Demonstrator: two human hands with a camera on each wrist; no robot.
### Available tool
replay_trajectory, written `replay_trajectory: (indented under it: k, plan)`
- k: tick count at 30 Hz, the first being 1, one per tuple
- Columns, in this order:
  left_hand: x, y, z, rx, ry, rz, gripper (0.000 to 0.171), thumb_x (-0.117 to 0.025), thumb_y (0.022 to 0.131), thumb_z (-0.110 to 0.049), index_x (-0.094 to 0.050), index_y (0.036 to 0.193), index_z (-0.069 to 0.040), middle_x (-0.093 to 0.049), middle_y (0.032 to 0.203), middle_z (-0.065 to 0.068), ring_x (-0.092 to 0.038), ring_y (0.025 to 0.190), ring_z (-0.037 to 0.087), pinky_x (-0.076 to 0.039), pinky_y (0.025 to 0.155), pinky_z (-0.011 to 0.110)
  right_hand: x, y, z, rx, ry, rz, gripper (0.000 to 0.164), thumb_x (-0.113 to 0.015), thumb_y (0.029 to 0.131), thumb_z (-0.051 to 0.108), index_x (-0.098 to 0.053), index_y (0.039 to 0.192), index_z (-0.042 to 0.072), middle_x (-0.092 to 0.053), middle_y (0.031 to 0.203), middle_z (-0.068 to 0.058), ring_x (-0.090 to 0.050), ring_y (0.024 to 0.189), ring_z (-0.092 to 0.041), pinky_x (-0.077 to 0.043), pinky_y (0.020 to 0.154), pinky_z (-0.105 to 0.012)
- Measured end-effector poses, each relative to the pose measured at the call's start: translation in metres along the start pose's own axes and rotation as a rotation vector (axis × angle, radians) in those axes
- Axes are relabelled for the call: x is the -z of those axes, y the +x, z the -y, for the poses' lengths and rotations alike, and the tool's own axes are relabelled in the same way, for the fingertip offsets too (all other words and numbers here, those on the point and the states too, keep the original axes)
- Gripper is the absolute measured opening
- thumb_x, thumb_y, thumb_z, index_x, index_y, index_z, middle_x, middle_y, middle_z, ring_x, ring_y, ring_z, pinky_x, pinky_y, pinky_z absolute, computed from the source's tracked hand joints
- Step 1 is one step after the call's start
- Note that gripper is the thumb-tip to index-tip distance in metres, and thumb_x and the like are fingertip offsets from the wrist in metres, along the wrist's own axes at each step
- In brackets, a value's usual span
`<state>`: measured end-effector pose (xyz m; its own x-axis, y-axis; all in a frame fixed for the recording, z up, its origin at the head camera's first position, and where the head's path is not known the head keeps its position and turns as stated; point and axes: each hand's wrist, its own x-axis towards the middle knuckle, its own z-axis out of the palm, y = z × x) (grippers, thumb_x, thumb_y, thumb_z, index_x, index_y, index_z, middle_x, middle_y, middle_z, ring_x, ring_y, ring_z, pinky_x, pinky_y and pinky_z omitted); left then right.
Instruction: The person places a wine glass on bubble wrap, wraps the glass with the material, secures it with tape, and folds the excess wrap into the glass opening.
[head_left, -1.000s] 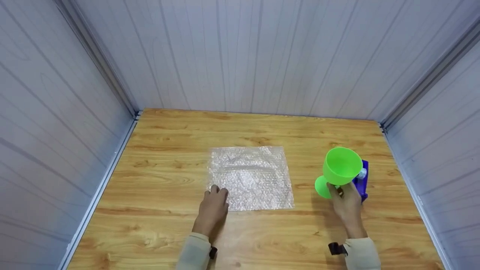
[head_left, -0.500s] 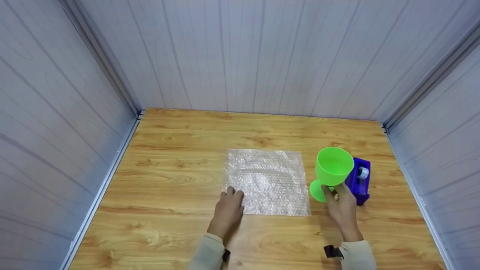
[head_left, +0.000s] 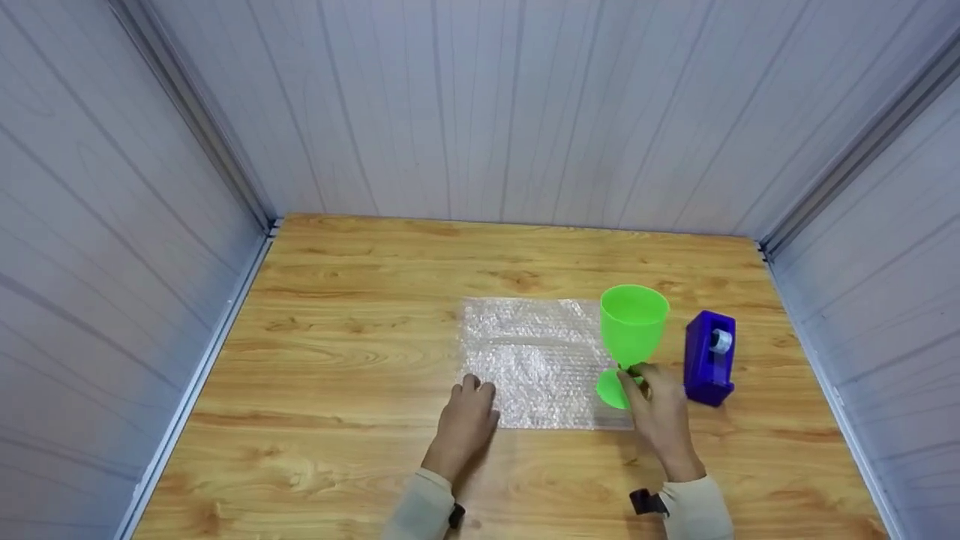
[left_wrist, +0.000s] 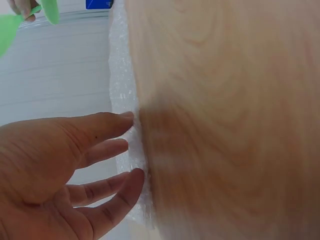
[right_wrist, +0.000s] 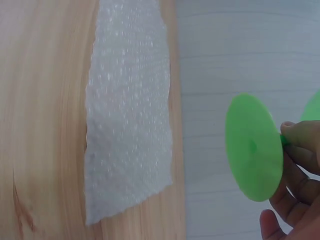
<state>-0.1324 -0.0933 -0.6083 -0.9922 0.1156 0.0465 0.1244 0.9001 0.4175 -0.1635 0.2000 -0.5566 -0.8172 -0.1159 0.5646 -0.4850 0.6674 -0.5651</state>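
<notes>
A sheet of clear bubble wrap (head_left: 532,360) lies flat on the wooden table. My left hand (head_left: 466,416) rests at its near left corner; in the left wrist view the fingers (left_wrist: 107,205) touch the sheet's edge, relaxed and not pinching. By its stem, a bright green goblet (head_left: 634,322) is pinched in my right hand (head_left: 661,412). The goblet is held above the right part of the sheet, bowl up and slightly tilted. In the right wrist view its round base (right_wrist: 254,147) faces the camera, apart from the wrap.
A blue tape dispenser (head_left: 709,360) with a roll of clear tape stands right of the right hand. Pale panel walls (head_left: 480,112) enclose the table (head_left: 337,300) at the back and both sides.
The right hand has carried the goblet left, from beside the tape dispenser to over the wrap. The left hand has shifted right and the sheet slid right with it.
</notes>
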Motion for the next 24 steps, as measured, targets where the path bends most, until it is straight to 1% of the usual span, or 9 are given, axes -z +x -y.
replay_trajectory:
  k: [3, 5, 8, 12, 15, 18, 21, 24]
  plan:
    - [0.001, -0.003, 0.004, -0.038, -0.019, -0.051, 0.017, -0.075, 0.090, -0.014, -0.066, 0.100, -0.003, -0.057, 0.112, 0.019, -0.061, 0.092, 0.033, -0.056, 0.074, 0.042, -0.007, 0.003, 0.007, -0.002, 0.017, 0.048, 0.006, -0.077, 0.085, -0.002, -0.072, 0.088, 0.002, -0.066, 0.082, -0.006, -0.055, 0.068, -0.013, -0.046, 0.057, -0.028]
    - [0.001, -0.004, 0.006, -0.070, -0.029, -0.086, 0.013, -0.072, 0.092, -0.013, -0.067, 0.098, -0.002, -0.059, 0.111, 0.019, -0.062, 0.091, 0.032, -0.056, 0.077, 0.041, -0.011, 0.004, 0.012, -0.035, 0.044, 0.096, 0.005, -0.076, 0.086, 0.000, -0.072, 0.088, 0.002, -0.066, 0.082, -0.004, -0.055, 0.068, -0.013, -0.048, 0.058, -0.028]
    - [0.002, -0.006, 0.010, -0.112, -0.046, -0.144, 0.009, -0.068, 0.095, -0.010, -0.069, 0.097, -0.001, -0.061, 0.106, 0.016, -0.064, 0.090, 0.031, -0.055, 0.079, 0.040, -0.020, 0.006, 0.021, -0.118, 0.118, 0.175, 0.004, -0.075, 0.089, 0.005, -0.073, 0.091, 0.003, -0.067, 0.083, 0.000, -0.057, 0.070, -0.013, -0.049, 0.061, -0.028]
    - [0.005, -0.008, 0.015, -0.133, -0.087, -0.181, 0.010, -0.068, 0.095, -0.010, -0.072, 0.098, -0.002, -0.064, 0.101, 0.011, -0.064, 0.090, 0.027, -0.055, 0.080, 0.039, -0.036, 0.010, 0.033, -0.249, 0.230, 0.257, 0.007, -0.075, 0.091, 0.012, -0.075, 0.093, 0.005, -0.067, 0.080, 0.002, -0.059, 0.070, -0.014, -0.049, 0.062, -0.026]
    - [0.009, -0.010, 0.019, -0.112, -0.118, -0.184, 0.011, -0.069, 0.094, -0.011, -0.072, 0.101, -0.003, -0.065, 0.098, 0.009, -0.065, 0.089, 0.026, -0.055, 0.079, 0.039, -0.051, 0.012, 0.042, -0.342, 0.296, 0.311, 0.008, -0.077, 0.090, 0.015, -0.076, 0.092, 0.007, -0.068, 0.078, 0.000, -0.061, 0.070, -0.015, -0.050, 0.061, -0.025]
    - [0.014, -0.012, 0.026, -0.073, -0.139, -0.201, 0.010, -0.069, 0.094, -0.010, -0.072, 0.101, -0.003, -0.065, 0.095, 0.010, -0.065, 0.087, 0.027, -0.055, 0.076, 0.040, -0.069, 0.014, 0.052, -0.415, 0.355, 0.366, 0.010, -0.077, 0.090, 0.017, -0.077, 0.092, 0.007, -0.069, 0.079, -0.002, -0.063, 0.072, -0.016, -0.051, 0.062, -0.026]
    - [0.017, -0.013, 0.033, -0.039, -0.155, -0.221, 0.011, -0.068, 0.095, -0.010, -0.072, 0.101, -0.001, -0.065, 0.095, 0.011, -0.065, 0.086, 0.029, -0.055, 0.076, 0.042, -0.087, 0.014, 0.060, -0.452, 0.376, 0.408, 0.011, -0.077, 0.090, 0.018, -0.077, 0.092, 0.006, -0.070, 0.080, -0.002, -0.063, 0.072, -0.016, -0.051, 0.061, -0.026]
    - [0.019, -0.014, 0.041, -0.005, -0.167, -0.229, 0.013, -0.066, 0.096, -0.010, -0.071, 0.102, 0.001, -0.066, 0.095, 0.013, -0.066, 0.087, 0.031, -0.056, 0.077, 0.043, -0.104, 0.015, 0.069, -0.454, 0.370, 0.448, 0.012, -0.076, 0.090, 0.019, -0.077, 0.090, 0.006, -0.070, 0.079, 0.000, -0.062, 0.071, -0.015, -0.050, 0.060, -0.027]
